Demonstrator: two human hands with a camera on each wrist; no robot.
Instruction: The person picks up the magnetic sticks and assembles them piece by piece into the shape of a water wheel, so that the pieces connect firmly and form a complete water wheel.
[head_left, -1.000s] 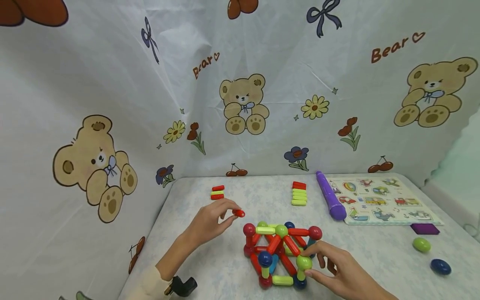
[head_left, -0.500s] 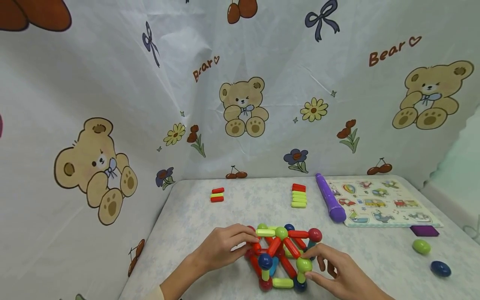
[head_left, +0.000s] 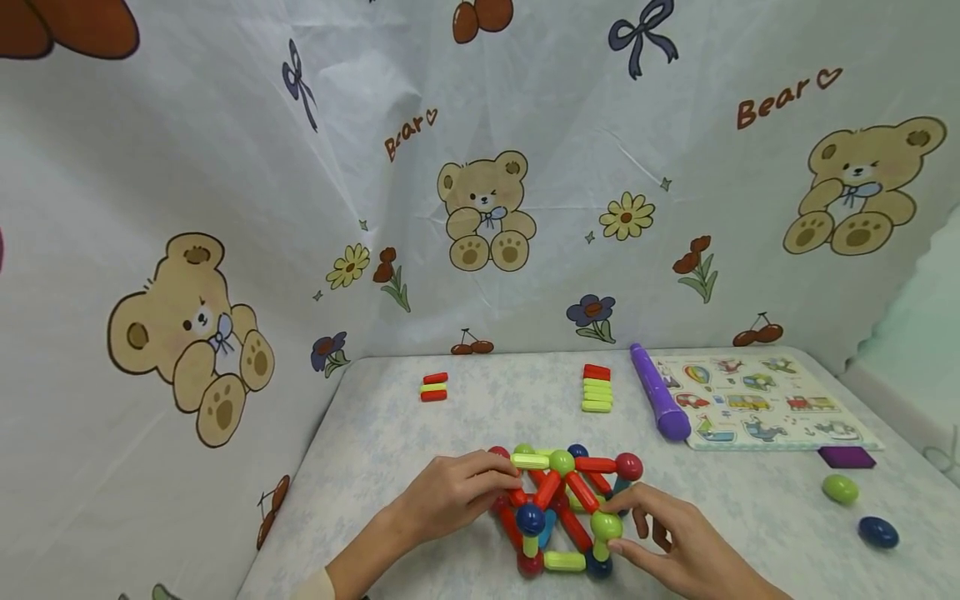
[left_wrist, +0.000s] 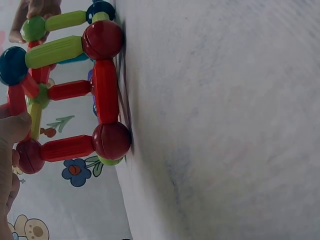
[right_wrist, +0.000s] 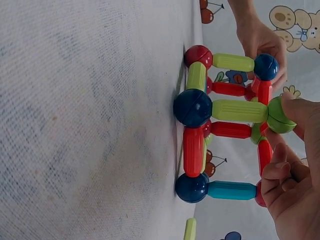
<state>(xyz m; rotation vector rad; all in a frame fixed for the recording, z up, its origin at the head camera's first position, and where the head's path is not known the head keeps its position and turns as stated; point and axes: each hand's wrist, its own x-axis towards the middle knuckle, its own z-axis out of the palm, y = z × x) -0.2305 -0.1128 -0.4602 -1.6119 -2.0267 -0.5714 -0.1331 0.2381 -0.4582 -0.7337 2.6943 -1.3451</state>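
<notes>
A person's left hand (head_left: 450,500) and right hand (head_left: 671,542) close fingers on opposite sides of a frame of rods and balls (head_left: 562,512) standing near the front edge of the table (head_left: 375,433). The plastic frame looks light but loosely jointed. It is probably best steadied at the balls, since a rod pulled sideways could come away.
</notes>
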